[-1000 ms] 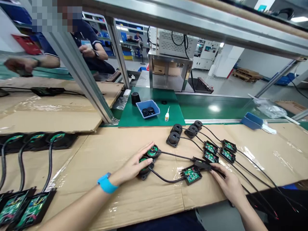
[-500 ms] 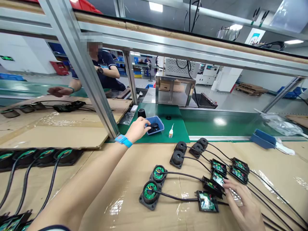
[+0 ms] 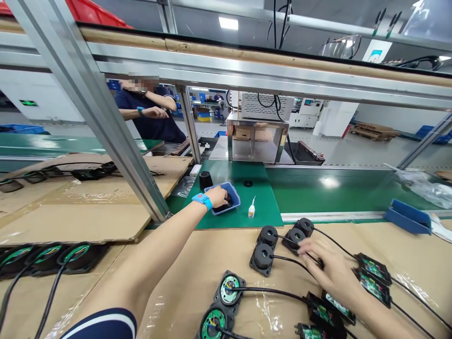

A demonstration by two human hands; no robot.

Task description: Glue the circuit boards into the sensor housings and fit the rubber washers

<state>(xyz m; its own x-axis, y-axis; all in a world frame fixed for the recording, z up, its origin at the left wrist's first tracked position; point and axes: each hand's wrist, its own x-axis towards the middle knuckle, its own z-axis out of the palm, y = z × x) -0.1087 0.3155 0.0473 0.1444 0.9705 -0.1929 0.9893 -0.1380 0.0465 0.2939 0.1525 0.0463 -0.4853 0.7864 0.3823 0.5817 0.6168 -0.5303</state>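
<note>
The left arm is stretched far forward over the tabletop [image 3: 197,254]. The left hand [image 3: 217,195] is bent down at the wrist into the blue tray [image 3: 236,195], which stands on the green mat [image 3: 261,188] beside a glue bottle [image 3: 251,209]. Its fingers are curled over the black parts [image 3: 228,203] in the tray; I cannot tell if they hold one.

The right hand [image 3: 328,268] lies palm down with its fingers stretched out and a little spread. They rest on the cables [image 3: 286,258], with the tips just beside a round black housing [image 3: 294,237], and they grip nothing.

Half a second ago the left hand was only at the rim of the tray; now it is inside. The right hand was then lower, at the small boards [image 3: 372,268], and has moved up to the housings.
</note>
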